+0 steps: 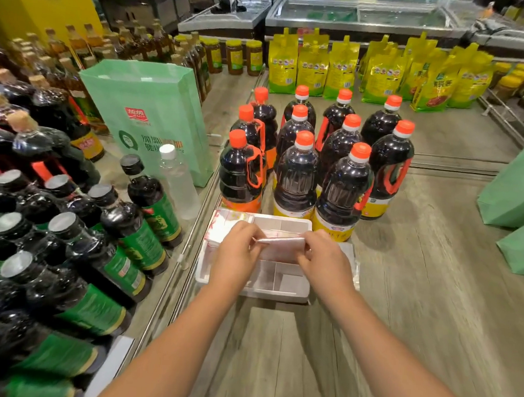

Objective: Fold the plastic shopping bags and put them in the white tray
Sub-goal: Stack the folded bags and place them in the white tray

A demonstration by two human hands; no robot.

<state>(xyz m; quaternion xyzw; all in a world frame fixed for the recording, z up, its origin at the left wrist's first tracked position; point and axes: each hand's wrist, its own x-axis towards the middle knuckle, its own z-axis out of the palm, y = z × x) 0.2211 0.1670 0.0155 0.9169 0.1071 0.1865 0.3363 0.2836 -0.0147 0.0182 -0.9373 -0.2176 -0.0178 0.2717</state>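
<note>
We pinch the folded bag point(282, 247), left hand point(236, 253) at nine o'clock, right hand point(327, 262) at three, and should lay it flat in the white tray point(274, 295).

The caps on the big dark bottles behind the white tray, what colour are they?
The caps are orange-red, clearest in the head view.
</note>
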